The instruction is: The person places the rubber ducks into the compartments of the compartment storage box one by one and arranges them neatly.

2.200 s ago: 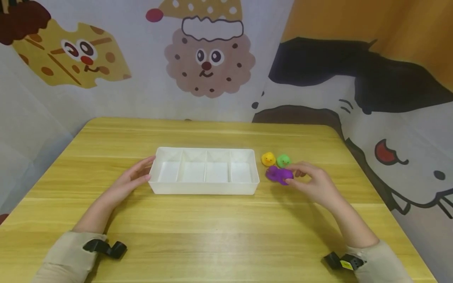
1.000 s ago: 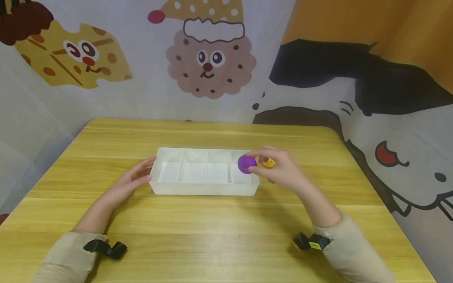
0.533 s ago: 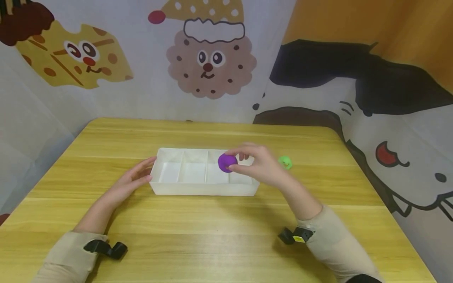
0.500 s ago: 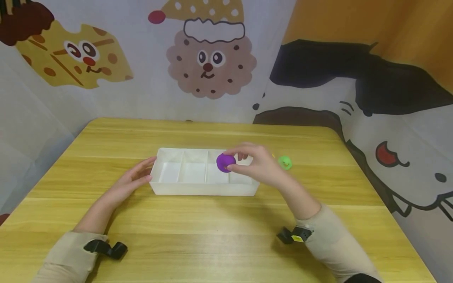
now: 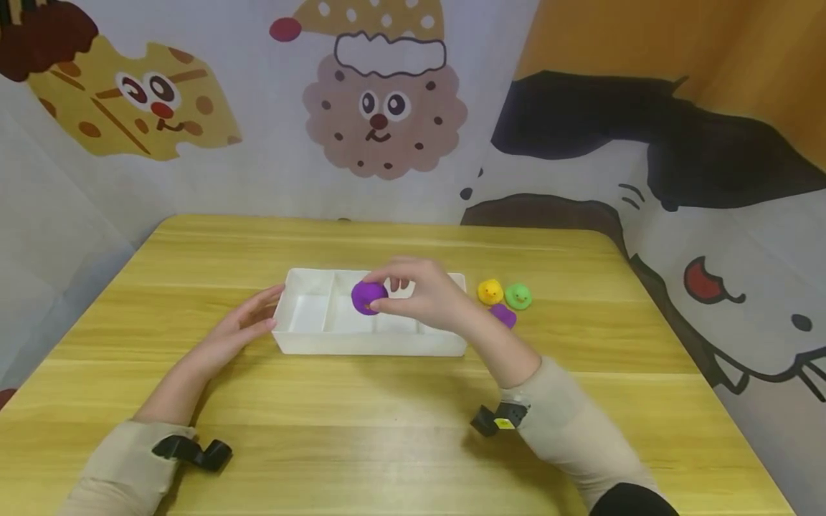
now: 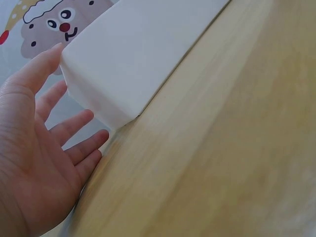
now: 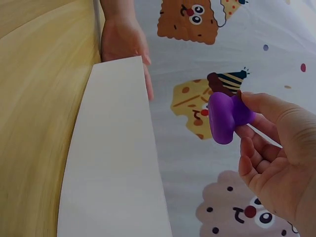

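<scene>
A purple toy duck (image 5: 366, 297) is pinched between the thumb and fingers of my right hand (image 5: 422, 292), above the second compartment from the left of a white divided box (image 5: 361, 344). The right wrist view shows the same purple duck (image 7: 223, 117) held clear of the box wall. My left hand (image 5: 235, 333) is at the box's left end; in the left wrist view its fingers (image 6: 74, 126) are spread, with the thumb at the box's corner. Right of the box sit a yellow duck (image 5: 490, 292), a green duck (image 5: 518, 295) and another purple duck (image 5: 503, 315), partly hidden by my right arm.
The box stands on a wooden table (image 5: 361, 430). Behind the table hangs a cloth (image 5: 258, 179) with cartoon figures. My right forearm crosses over the box's right end.
My right hand has picked up a purple duck from the group on the right and carried it left over the box. My left hand stays at the box's end.
</scene>
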Action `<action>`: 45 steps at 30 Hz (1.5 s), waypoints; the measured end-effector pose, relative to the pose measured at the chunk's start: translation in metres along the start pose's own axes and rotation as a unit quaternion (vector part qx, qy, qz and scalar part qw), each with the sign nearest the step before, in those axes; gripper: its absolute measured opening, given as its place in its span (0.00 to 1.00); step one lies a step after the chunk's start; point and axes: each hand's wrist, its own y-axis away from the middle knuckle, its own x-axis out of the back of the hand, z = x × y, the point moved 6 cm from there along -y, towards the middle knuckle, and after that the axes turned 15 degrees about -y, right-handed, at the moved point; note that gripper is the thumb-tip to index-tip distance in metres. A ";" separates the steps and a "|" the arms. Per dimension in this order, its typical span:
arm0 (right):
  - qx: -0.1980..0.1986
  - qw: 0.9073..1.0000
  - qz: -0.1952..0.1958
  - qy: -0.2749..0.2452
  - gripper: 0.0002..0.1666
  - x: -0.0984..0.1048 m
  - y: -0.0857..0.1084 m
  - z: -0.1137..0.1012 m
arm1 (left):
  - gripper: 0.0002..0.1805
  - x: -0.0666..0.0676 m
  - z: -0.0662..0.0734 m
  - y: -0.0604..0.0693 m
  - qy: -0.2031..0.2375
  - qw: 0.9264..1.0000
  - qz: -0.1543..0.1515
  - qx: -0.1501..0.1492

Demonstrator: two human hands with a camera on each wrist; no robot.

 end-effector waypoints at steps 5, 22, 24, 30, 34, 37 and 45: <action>0.003 1.000 -0.012 -0.015 0.17 -0.011 -0.011 0.002 | 0.31 0.001 -0.002 -0.001 -0.002 1.000 0.002 0.009; -0.044 0.998 -0.027 -0.031 0.17 -0.039 -0.042 0.016 | 0.31 0.001 0.003 0.000 0.006 1.000 0.003 0.001; -0.049 0.998 -0.029 -0.029 0.17 -0.041 -0.046 0.018 | 0.31 0.001 0.003 0.000 0.005 1.000 0.003 0.000; -0.067 0.997 -0.031 -0.030 0.18 -0.047 -0.055 0.026 | 0.31 0.000 0.003 0.000 0.002 1.000 0.002 -0.002; -0.078 0.996 -0.033 -0.037 0.19 -0.051 -0.061 0.032 | 0.30 0.000 0.003 -0.001 0.005 1.000 0.001 -0.005; -0.080 0.995 -0.034 -0.044 0.19 -0.055 -0.065 0.036 | 0.31 -0.001 0.003 -0.001 0.014 1.000 -0.001 -0.007; -0.090 0.994 -0.036 -0.055 0.17 -0.067 -0.074 0.046 | 0.31 -0.001 0.001 -0.001 0.011 1.000 -0.001 -0.010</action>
